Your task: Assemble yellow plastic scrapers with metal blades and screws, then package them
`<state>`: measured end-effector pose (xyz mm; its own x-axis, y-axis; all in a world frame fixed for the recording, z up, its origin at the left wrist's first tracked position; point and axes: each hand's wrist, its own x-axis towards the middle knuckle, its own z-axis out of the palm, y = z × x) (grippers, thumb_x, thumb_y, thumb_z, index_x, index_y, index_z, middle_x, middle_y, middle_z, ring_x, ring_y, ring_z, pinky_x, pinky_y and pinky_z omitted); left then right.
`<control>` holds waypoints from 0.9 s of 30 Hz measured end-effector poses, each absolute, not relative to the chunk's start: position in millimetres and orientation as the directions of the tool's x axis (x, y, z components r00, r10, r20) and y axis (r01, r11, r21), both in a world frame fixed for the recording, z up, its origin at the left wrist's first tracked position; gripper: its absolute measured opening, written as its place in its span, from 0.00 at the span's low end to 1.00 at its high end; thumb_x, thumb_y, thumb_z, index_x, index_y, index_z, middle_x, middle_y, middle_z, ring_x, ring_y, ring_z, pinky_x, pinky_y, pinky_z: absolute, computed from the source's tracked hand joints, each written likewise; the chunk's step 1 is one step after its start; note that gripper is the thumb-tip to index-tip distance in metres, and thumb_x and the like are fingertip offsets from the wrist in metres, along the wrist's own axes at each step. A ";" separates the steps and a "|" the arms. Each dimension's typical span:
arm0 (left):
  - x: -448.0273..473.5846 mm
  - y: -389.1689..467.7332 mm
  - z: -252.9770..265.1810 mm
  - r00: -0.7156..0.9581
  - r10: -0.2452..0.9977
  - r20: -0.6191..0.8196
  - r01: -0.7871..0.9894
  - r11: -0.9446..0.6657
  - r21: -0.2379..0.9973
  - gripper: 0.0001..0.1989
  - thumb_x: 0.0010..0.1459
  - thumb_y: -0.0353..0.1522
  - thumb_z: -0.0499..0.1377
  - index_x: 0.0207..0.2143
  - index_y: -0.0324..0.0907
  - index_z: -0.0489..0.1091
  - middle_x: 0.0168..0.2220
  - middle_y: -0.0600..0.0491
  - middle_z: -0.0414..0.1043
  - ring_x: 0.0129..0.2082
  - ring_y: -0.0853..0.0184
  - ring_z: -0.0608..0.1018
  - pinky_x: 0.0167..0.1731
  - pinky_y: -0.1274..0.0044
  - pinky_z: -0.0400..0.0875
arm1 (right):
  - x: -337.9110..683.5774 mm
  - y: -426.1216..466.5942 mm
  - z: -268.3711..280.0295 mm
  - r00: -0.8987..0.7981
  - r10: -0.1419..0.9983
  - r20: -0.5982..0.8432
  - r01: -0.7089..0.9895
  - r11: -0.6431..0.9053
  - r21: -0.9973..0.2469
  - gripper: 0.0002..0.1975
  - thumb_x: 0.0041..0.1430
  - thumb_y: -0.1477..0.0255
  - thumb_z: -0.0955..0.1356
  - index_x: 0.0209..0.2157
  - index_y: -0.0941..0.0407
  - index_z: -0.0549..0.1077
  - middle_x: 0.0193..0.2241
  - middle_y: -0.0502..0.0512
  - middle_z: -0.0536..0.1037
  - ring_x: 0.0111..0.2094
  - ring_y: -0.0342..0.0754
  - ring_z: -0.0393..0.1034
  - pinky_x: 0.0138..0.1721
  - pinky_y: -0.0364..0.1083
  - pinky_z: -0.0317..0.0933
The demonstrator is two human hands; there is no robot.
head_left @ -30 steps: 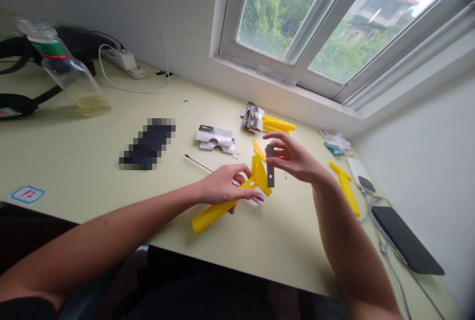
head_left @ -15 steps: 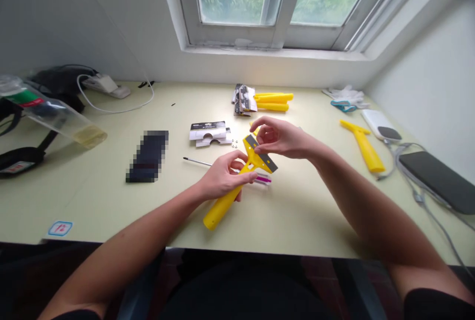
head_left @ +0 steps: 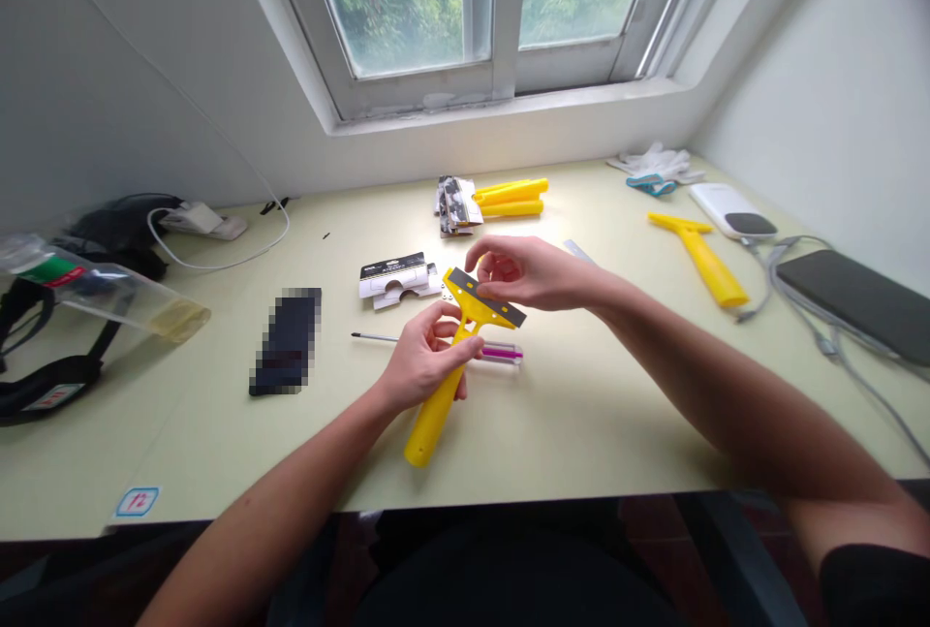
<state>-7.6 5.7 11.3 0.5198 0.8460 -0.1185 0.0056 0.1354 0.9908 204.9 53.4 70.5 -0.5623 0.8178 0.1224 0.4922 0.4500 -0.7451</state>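
My left hand [head_left: 428, 356] is closed around the neck of a yellow scraper [head_left: 434, 422], whose handle points down toward me. A dark flat blade [head_left: 510, 314] lies along the scraper's wide head. The fingers of my right hand [head_left: 530, 270] are bent in a pinch at the middle of the blade, with the thumb on it. Under the scraper lies a screwdriver [head_left: 500, 352] with a clear and magenta handle, its shaft partly hidden by my left hand. Small metal pieces [head_left: 446, 292], perhaps nuts, sit just left of the scraper head.
Opened card packaging [head_left: 396, 280] lies beyond my left hand. Farther back are packaged yellow scrapers [head_left: 512, 196]. A grey strip [head_left: 577, 251] shows behind my right wrist. Rightward lie another scraper [head_left: 704, 264], gloves [head_left: 658, 165], a power bank [head_left: 730, 208] and cables. A bottle [head_left: 108, 297] lies left.
The camera view has shifted, so the desk items sit differently in the picture. Both hands stay on the scraper, and its blade is tilted less steeply in the picture.
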 end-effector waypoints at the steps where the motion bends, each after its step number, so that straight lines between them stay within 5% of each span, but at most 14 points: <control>1: -7.5 5.6 11.8 0.520 0.846 -0.117 0.006 0.133 0.991 0.22 0.53 0.42 0.66 0.43 0.42 0.60 0.31 0.54 0.74 0.14 0.68 0.75 0.12 0.76 0.72 | 204.2 53.2 70.2 -0.549 0.827 0.123 0.487 0.436 -0.757 0.13 0.56 0.67 0.68 0.43 0.56 0.69 0.30 0.50 0.75 0.28 0.40 0.66 0.29 0.40 0.58; 12: -6.6 5.7 14.9 0.560 0.823 -0.093 -0.052 0.147 0.988 0.21 0.56 0.41 0.63 0.47 0.41 0.62 0.29 0.56 0.70 0.16 0.70 0.74 0.15 0.79 0.70 | 194.3 49.5 66.1 -0.513 0.848 0.135 0.444 0.396 -0.803 0.14 0.57 0.68 0.67 0.44 0.55 0.65 0.32 0.50 0.74 0.29 0.40 0.67 0.30 0.40 0.60; 16: -4.0 5.0 15.5 0.530 0.844 -0.081 -0.167 0.197 0.966 0.19 0.58 0.42 0.60 0.45 0.41 0.62 0.34 0.53 0.71 0.17 0.71 0.74 0.11 0.81 0.65 | 187.1 45.8 62.6 -0.525 0.844 0.107 0.435 0.375 -0.818 0.13 0.58 0.68 0.67 0.43 0.55 0.65 0.31 0.51 0.75 0.28 0.41 0.68 0.29 0.40 0.61; 21: -4.0 5.1 12.6 0.481 0.871 -0.101 -0.208 0.225 0.952 0.16 0.59 0.42 0.60 0.39 0.40 0.62 0.25 0.56 0.68 0.17 0.71 0.73 0.13 0.81 0.66 | 178.0 38.3 61.9 -0.562 0.822 0.090 0.451 0.396 -0.800 0.11 0.59 0.69 0.66 0.43 0.55 0.65 0.30 0.50 0.74 0.26 0.39 0.66 0.27 0.40 0.61; 27: -4.3 5.7 9.9 0.442 0.893 -0.078 -0.197 0.182 0.963 0.17 0.58 0.43 0.61 0.38 0.40 0.62 0.27 0.55 0.71 0.13 0.74 0.69 0.10 0.82 0.62 | 175.6 36.5 63.6 -0.552 0.830 0.078 0.423 0.360 -0.831 0.10 0.58 0.69 0.67 0.42 0.54 0.64 0.30 0.49 0.74 0.26 0.39 0.67 0.27 0.40 0.62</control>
